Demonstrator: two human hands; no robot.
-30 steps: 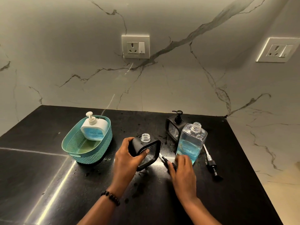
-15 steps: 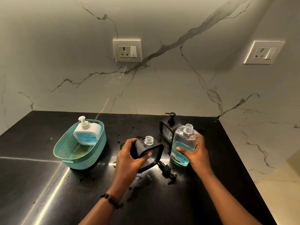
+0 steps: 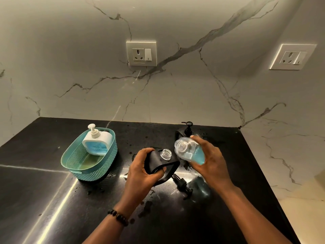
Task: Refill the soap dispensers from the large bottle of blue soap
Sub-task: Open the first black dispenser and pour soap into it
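My left hand [image 3: 140,170] grips a black soap dispenser [image 3: 158,162], tilted, with its clear threaded neck [image 3: 165,154] uncapped. My right hand [image 3: 210,162] holds the large clear bottle of blue soap [image 3: 190,152] tipped to the left, its open mouth just right of and slightly above the dispenser's neck. No soap is seen leaving the mouth. A second black dispenser [image 3: 186,131] with its pump on stands behind the bottle. A white dispenser [image 3: 97,141] with blue soap leans in the teal basket [image 3: 84,166].
A loose black pump [image 3: 182,184] lies on the black counter [image 3: 175,217] below the dispenser. Drops and wet marks spot the counter around it. Marble walls with two sockets close the back and right. The counter's right edge runs along a pale floor.
My right hand lifted the blue soap bottle off the counter and tipped it left toward the dispenser's neck. The left hand kept its hold on the black dispenser.
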